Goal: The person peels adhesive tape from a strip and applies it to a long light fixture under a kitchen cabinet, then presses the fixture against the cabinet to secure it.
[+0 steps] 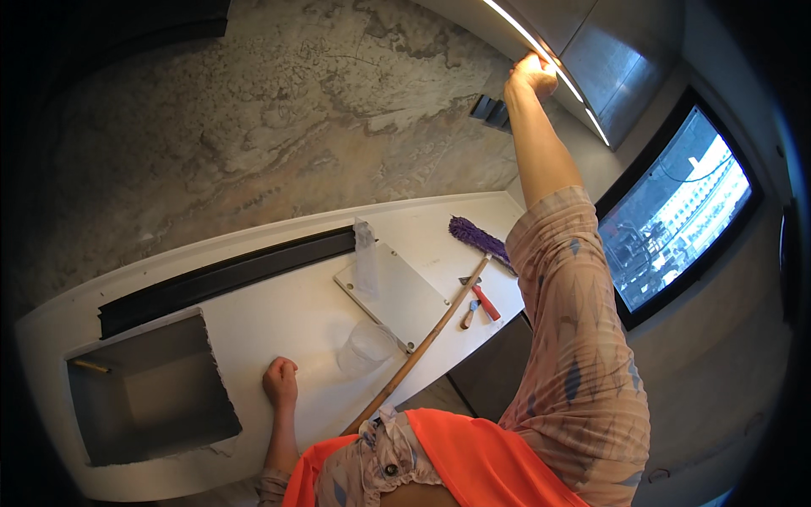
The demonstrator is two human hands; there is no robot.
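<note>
My right hand (534,76) is raised to the underside of the wall cabinet (591,59), touching it beside the glowing light strip (524,32). Its fingers are curled, and glare hides whatever may be in them. Down on the white countertop (262,338), my left hand (280,382) rests as a loose fist with nothing showing in it. It lies between a cutout (160,397) in the counter and a clear plastic tub (367,348). A long wooden stick (422,345) runs from near my waist across the counter, past a flat pale panel (395,291).
A purple fluffy duster head (477,237), a red-handled scraper (487,304) and a smaller wooden-handled tool (469,316) lie at the counter's right. A long black strip (228,275) runs along the back. Black sockets (490,111) sit on the wall; a window (680,211) is to the right.
</note>
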